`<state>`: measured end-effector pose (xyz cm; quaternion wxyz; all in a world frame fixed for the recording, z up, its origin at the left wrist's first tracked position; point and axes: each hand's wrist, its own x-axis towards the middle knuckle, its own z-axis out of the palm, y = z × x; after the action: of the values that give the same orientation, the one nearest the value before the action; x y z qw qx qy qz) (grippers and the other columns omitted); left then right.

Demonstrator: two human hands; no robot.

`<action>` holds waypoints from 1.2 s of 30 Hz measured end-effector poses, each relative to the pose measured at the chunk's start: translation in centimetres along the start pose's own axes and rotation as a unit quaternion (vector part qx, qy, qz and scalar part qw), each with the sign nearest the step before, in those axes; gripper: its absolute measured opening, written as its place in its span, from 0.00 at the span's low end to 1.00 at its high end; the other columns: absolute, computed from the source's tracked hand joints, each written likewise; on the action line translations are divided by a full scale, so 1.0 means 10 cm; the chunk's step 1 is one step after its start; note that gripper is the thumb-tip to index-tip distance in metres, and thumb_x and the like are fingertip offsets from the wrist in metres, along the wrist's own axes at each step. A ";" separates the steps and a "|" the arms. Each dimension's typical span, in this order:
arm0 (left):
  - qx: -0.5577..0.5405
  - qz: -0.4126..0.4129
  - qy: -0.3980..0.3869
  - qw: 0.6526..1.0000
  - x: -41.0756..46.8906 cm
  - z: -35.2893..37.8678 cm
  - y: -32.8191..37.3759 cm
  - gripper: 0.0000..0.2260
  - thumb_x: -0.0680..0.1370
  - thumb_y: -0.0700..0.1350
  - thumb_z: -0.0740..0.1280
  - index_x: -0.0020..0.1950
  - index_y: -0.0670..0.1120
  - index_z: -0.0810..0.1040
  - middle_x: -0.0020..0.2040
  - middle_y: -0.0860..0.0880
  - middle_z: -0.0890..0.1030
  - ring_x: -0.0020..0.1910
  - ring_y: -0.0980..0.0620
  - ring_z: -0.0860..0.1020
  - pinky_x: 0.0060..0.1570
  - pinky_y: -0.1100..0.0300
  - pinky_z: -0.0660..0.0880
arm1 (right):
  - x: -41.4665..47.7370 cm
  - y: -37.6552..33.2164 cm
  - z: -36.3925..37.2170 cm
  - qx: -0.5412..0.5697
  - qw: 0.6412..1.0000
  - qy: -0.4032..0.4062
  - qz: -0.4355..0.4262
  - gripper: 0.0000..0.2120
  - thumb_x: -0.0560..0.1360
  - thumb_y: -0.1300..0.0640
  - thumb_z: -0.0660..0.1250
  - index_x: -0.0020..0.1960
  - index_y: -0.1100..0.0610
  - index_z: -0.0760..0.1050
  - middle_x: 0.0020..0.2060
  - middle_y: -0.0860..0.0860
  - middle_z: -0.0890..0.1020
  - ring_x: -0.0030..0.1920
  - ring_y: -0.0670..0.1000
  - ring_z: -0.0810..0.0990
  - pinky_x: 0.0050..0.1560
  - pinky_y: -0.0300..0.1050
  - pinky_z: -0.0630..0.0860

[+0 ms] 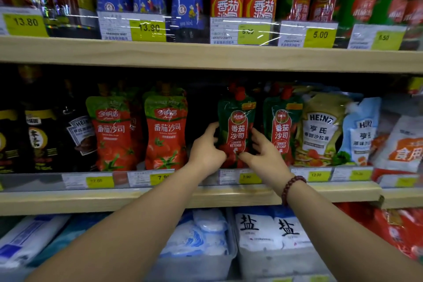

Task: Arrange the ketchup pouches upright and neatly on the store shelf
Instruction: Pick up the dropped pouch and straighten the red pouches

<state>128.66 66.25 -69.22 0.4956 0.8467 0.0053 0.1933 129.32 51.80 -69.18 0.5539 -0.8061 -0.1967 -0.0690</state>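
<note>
Currently both hands are gripping the green-topped ketchup pouch (237,121) on the middle shelf (229,197), left hand (207,151) curling round its left edge, right hand (266,155) pinching its lower right edge. Pouch is standing near-upright, left of its twin pouch (282,128); I'm judging the base wants seating flat, label facing forward, before releasing.
</note>
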 end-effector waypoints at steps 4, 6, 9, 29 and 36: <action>0.007 0.002 0.003 1.000 -0.01 0.01 0.01 0.36 0.69 0.38 0.71 0.72 0.56 0.60 0.56 0.47 0.76 0.53 0.48 0.77 0.50 0.54 0.78 | -0.03 0.01 0.00 -0.007 1.000 0.006 -0.010 0.36 0.72 0.59 0.69 0.74 0.52 0.54 0.67 0.49 0.69 0.56 0.42 0.66 0.54 0.38 0.67; 0.002 0.002 0.004 1.000 -0.02 0.02 0.02 0.36 0.69 0.37 0.71 0.72 0.56 0.60 0.57 0.46 0.77 0.53 0.48 0.77 0.50 0.54 0.78 | -0.04 0.01 0.01 -0.018 1.000 0.010 -0.015 0.36 0.71 0.59 0.69 0.74 0.52 0.54 0.67 0.50 0.69 0.56 0.42 0.66 0.54 0.38 0.67; -0.001 0.002 0.006 1.000 -0.03 0.03 0.03 0.36 0.69 0.38 0.72 0.72 0.56 0.60 0.59 0.45 0.77 0.56 0.48 0.76 0.53 0.51 0.78 | -0.02 0.02 0.00 -0.021 1.000 0.010 -0.012 0.36 0.72 0.58 0.69 0.74 0.52 0.53 0.68 0.50 0.68 0.52 0.41 0.68 0.45 0.31 0.67; -0.032 0.084 0.002 0.996 -0.23 0.82 0.40 0.33 0.71 0.39 0.70 0.74 0.48 0.60 0.67 0.46 0.70 0.65 0.50 0.70 0.65 0.55 0.69 | -0.16 0.28 -0.68 -0.044 0.985 0.164 -0.032 0.27 0.70 0.63 0.67 0.68 0.54 0.66 0.60 0.53 0.74 0.57 0.49 0.74 0.60 0.52 0.74; 0.020 0.069 -0.048 0.996 -0.09 0.89 0.46 0.37 0.71 0.40 0.70 0.76 0.50 0.55 0.65 0.45 0.73 0.63 0.46 0.73 0.63 0.52 0.71 | -0.13 0.37 -0.70 0.019 0.996 0.083 0.015 0.36 0.71 0.66 0.67 0.74 0.54 0.55 0.68 0.52 0.70 0.66 0.49 0.69 0.68 0.52 0.67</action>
<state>129.93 56.30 -69.45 0.4640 0.8629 -0.0732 0.1865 130.31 43.93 -70.14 0.5846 -0.7897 -0.1390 -0.1235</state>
